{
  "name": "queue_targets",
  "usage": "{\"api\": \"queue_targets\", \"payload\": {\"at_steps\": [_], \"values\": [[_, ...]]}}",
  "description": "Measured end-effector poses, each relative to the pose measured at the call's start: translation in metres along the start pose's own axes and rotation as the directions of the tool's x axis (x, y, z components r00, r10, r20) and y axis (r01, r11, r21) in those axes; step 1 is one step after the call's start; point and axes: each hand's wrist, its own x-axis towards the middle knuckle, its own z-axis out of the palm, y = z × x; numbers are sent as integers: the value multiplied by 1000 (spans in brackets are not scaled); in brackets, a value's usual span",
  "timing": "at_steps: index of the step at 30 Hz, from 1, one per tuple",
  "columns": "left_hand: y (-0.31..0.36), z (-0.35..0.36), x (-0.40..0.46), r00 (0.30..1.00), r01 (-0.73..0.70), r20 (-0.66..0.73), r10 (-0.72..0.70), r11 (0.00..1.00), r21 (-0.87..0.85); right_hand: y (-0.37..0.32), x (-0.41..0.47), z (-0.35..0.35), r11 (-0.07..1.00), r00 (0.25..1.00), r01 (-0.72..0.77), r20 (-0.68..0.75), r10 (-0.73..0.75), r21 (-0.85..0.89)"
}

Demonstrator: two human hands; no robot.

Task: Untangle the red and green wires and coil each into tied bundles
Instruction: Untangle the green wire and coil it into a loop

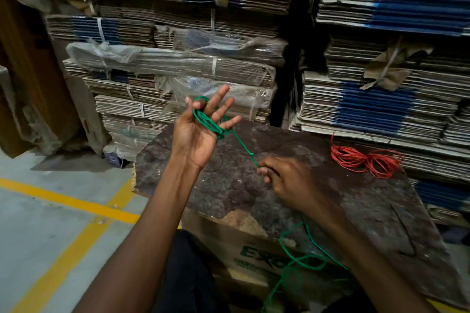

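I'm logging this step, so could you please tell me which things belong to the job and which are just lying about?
Job: green wire, left hand, right hand, red wire, board.
Lying about: cardboard stacks, box.

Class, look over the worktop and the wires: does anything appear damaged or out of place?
Yes. The board's near edge is broken away, baring pale material. The green wire's loose tail hangs off that edge in tangled loops. The red wire lies neatly coiled.
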Motion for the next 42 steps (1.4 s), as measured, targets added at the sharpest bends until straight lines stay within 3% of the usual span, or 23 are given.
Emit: {"api": "queue_targets", "payload": {"at_steps": [3, 9, 15, 16, 18, 20, 24, 29, 32, 36, 42], "values": [[6, -5, 8, 997, -52, -49, 53, 998, 18, -9, -6, -2, 998, 999, 33, -15, -32, 52], [9, -21, 21, 981, -27, -188, 48, 993, 115, -16, -12, -7, 944, 994, -70, -59, 94, 324], [-2, -30, 26, 941, 11, -302, 153, 878, 478, -18, -13, -14, 929, 989, -66, -101, 110, 364], [-4, -31, 25, 934, -7, -284, 216, 807, 590, -20, -12, -17, 924, 989, -54, -108, 102, 378], [-8, -30, 24, 928, -57, -167, 334, 570, 820, -24, -12, -21, 905, 990, -63, -88, 110, 420], [-10, -29, 24, 930, -96, -33, 365, 330, 939, -26, -12, -22, 873, 990, -132, 25, 136, 469], [-5, -43, 27, 954, -115, 131, 269, -75, 990, -26, -20, -34, 812, 950, -273, 280, 142, 515], [-3, -54, 21, 988, -111, 141, 62, -353, 929, -23, -16, -65, 837, 958, -266, 225, 176, 478], [-7, -53, 16, 994, -107, 86, -71, -374, 921, -20, -5, -79, 925, 983, -181, 65, 169, 335], [-9, -49, 2, 986, -121, 84, -147, -261, 958, -18, 13, -96, 980, 960, -112, -238, 150, 165], [-9, -42, -25, 975, 10, 45, -217, 247, 969, -22, 47, -95, 984, 909, -80, -393, 137, 157]]}}
